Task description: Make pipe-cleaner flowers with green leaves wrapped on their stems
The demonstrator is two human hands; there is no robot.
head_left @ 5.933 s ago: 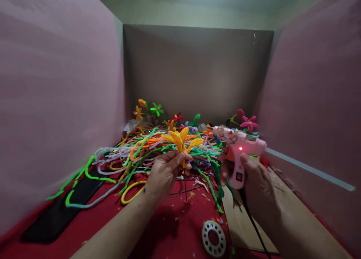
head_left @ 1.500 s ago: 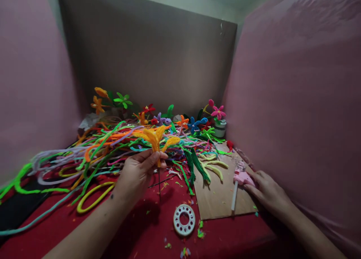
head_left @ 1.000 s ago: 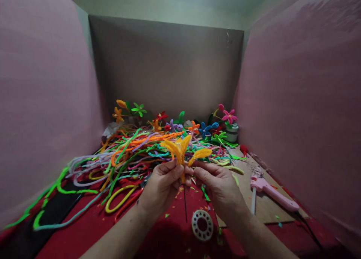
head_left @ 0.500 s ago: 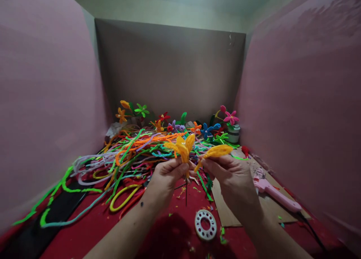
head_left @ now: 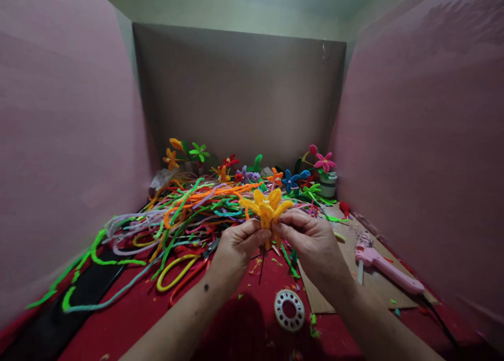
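Between my two hands is a yellow pipe-cleaner flower (head_left: 266,208), its petals spread upward. My left hand (head_left: 244,241) pinches the flower's base from the left. A thin dark wire stem (head_left: 262,269) points down below the fingers. With thumb and fingers closed, my right hand (head_left: 306,236) presses a yellow pipe-cleaner petal (head_left: 284,209) against the right side of the flower. The lower end of that petal is partly hidden by my fingertips.
Loose coloured pipe cleaners (head_left: 189,209) are heaped behind my hands. Scissors (head_left: 177,272) lie left of my left wrist. A pink glue gun (head_left: 388,266) rests on cardboard (head_left: 323,293) at the right. A white ring-shaped spool (head_left: 289,310) sits in front. Finished flowers (head_left: 290,180) stand along the back.
My right hand has moved left, bringing the separate yellow petal up against the flower. My left hand still grips the flower's base, now slightly further right.
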